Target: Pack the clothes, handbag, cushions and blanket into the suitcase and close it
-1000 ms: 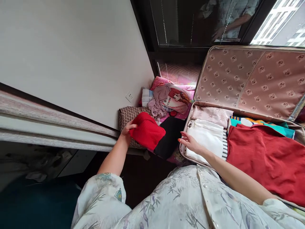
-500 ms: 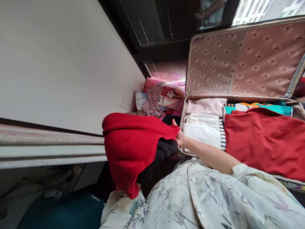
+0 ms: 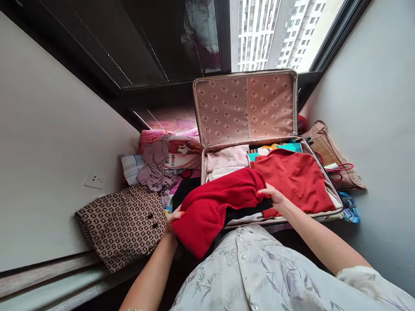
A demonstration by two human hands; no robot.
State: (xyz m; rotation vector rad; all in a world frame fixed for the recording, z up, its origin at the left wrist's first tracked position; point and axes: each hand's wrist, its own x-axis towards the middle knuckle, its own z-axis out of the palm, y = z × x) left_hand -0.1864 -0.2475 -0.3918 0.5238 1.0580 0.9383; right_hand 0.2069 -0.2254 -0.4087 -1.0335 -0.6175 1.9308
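A red ribbed knit sweater (image 3: 223, 196) is stretched between my two hands, with black cloth (image 3: 248, 211) showing beneath it. My left hand (image 3: 173, 218) is closed on its left edge, and my right hand (image 3: 270, 194) grips its right end. The sweater's right part hangs over the front of an open suitcase (image 3: 202, 166). Inside the suitcase lie a folded pink garment (image 3: 227, 158), a white one (image 3: 223, 172) partly covered by the sweater, a teal and orange patterned piece (image 3: 287, 147) and a large red garment (image 3: 293, 177).
The lid (image 3: 248, 108) leans open against the window. On the left are a patterned brown cloth (image 3: 126, 220), a mauve garment (image 3: 155, 162) and a pink anime-print item (image 3: 183, 153). A woven brown bag (image 3: 327, 151) stands between the suitcase and the right wall.
My view has turned right. The sweater, hanging left of the suitcase before, is now spread flatter in front of me, partly over the suitcase. My left hand has come into view.
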